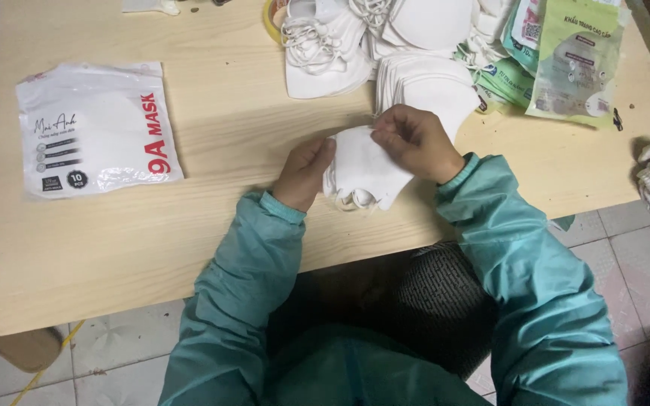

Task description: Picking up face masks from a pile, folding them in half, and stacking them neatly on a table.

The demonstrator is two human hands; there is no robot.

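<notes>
Here the left hand [304,171] and the right hand [414,143] both hold a small stack of white masks [362,174] just above the table [250,128], near its front edge. The left hand closes on the stack's left side; the right pinches its top edge with fingertips. Ear loops hang loose from the bottom of the stack.

The stack looks soft and layered, so a slack pinch could let the lower masks slide out and fan apart. The loose loops could snag on a finger or tangle with each other. Held so near the table's edge, a slipped mask could fall to the tiled floor [641,256] and get dirty.

Behind the hands lies a pile of more masks [423,83], close enough for a wrist to drag it. A white pouch [95,128] lies well apart to the left, and green packets [573,60] sit at the far right.
</notes>
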